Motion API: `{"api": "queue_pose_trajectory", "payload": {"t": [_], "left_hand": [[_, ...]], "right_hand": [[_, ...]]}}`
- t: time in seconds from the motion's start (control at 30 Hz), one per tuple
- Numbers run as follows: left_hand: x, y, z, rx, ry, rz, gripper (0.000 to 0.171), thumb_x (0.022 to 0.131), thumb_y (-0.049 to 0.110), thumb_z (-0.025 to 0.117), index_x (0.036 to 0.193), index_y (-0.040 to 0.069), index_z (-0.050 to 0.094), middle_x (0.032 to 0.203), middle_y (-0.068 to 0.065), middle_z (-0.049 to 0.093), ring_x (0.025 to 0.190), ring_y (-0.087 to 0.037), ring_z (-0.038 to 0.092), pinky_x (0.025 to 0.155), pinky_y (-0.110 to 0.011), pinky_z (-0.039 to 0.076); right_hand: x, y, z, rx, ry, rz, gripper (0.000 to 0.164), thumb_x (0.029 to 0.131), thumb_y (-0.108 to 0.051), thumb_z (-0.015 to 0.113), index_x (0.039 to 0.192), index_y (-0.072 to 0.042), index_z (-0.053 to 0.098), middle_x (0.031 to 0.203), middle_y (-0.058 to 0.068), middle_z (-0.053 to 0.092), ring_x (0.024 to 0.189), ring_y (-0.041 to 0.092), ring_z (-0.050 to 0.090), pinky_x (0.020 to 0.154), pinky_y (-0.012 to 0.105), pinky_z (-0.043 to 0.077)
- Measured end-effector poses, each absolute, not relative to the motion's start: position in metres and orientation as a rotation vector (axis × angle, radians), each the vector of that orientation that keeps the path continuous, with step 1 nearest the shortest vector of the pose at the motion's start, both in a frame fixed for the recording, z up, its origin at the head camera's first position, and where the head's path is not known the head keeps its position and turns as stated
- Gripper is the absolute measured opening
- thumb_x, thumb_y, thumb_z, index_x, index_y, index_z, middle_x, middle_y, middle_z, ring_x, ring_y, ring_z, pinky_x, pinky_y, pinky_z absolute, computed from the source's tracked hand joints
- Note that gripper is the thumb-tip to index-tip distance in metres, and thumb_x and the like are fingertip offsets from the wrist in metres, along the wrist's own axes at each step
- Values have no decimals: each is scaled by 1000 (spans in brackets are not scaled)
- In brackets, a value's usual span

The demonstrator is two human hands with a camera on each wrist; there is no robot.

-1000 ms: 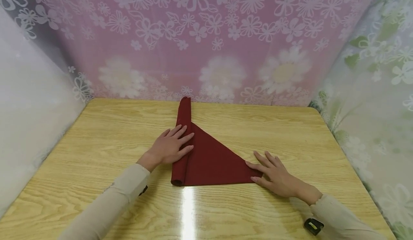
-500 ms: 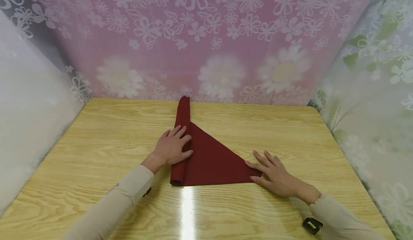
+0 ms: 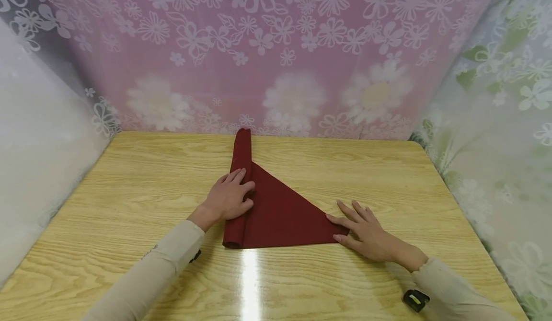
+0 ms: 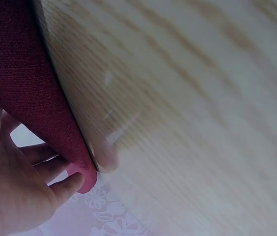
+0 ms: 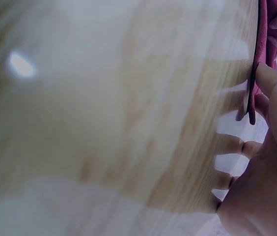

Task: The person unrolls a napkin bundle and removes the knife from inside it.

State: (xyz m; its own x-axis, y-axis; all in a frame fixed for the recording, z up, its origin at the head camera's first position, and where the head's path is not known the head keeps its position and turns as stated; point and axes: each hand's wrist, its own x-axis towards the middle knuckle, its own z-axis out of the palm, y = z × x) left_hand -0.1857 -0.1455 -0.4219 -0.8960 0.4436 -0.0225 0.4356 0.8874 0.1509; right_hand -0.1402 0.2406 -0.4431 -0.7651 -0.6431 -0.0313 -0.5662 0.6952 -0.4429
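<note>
A dark red cloth [image 3: 284,211] lies on the wooden table, its left side rolled into a tube [image 3: 243,151] and its flat part tapering to a point at the right. My left hand [image 3: 226,199] rests across the middle of the tube, fingers slightly bent over it. In the left wrist view, the fingers [image 4: 65,189] touch the roll from above. At the cloth's pointed end, my right hand [image 3: 366,235] presses down with spread fingers, thumb and forefinger on the fabric. The tip is partly hidden beneath it.
The wooden table [image 3: 164,163] reaches back to a pink flowered curtain [image 3: 207,81]. More patterned sheets hang at the left and right sides. A small black device [image 3: 416,300] sits by the right sleeve.
The left fingers have drawn in and bent a little more over the roll. The roll appears slightly farther left. The right hand stays in place on the pointed end.
</note>
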Motion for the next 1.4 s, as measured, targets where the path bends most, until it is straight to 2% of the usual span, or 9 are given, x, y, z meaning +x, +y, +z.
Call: {"api": "queue_pose_trajectory", "payload": {"t": [0.13, 0.37, 0.7, 0.83, 1.0, 1.13, 1.4], "left_hand": [[-186, -147, -424, 699, 3002, 217, 14, 92, 27, 50, 100, 18, 59, 148, -22, 33, 138, -34, 26, 105, -55, 29], [-186, -150, -423, 687, 3013, 248, 20, 91, 38, 58, 100, 19, 58, 148, -20, 34, 138, -33, 28, 103, -56, 32], [-184, -158, -417, 655, 3021, 342, 13, 86, 26, 60, 95, 18, 56, 147, -23, 35, 135, -37, 32, 97, -58, 37], [-182, -163, -415, 633, 3024, 365, 17, 86, 26, 59, 101, 18, 58, 148, -22, 34, 136, -36, 32, 97, -58, 37], [-180, -172, -416, 635, 3028, 376, 34, 88, 28, 57, 121, 18, 62, 151, -19, 28, 138, -35, 29, 100, -57, 35], [-177, -182, -417, 687, 3020, 354, 43, 93, 27, 53, 134, 17, 57, 155, -14, 22, 141, -33, 22, 103, -55, 32], [-172, -198, -417, 737, 2990, 319, 43, 99, 29, 48, 140, 16, 52, 155, -11, 25, 143, -30, 16, 106, -55, 28]], "right_hand": [[-141, 240, -443, -979, 2719, -618, 50, 97, -41, 53, 143, -23, 47, 155, 18, 19, 139, 50, 3, 100, 73, 4], [-140, 240, -442, -975, 2729, -609, 50, 97, -41, 53, 143, -22, 48, 155, 18, 19, 138, 50, 4, 99, 74, 5], [-140, 240, -443, -965, 2729, -606, 50, 97, -42, 53, 143, -22, 48, 155, 17, 19, 139, 50, 4, 100, 73, 5], [-140, 240, -443, -960, 2728, -605, 50, 97, -42, 52, 143, -23, 47, 156, 17, 18, 139, 49, 3, 100, 73, 4], [-139, 240, -444, -956, 2726, -615, 51, 97, -42, 53, 144, -23, 47, 156, 17, 18, 139, 50, 3, 100, 73, 3], [-139, 240, -444, -961, 2727, -615, 50, 97, -41, 53, 143, -23, 47, 156, 17, 18, 139, 50, 3, 100, 73, 4], [-140, 240, -444, -967, 2728, -611, 50, 97, -41, 53, 144, -23, 46, 156, 18, 18, 139, 50, 3, 100, 73, 4]]}}
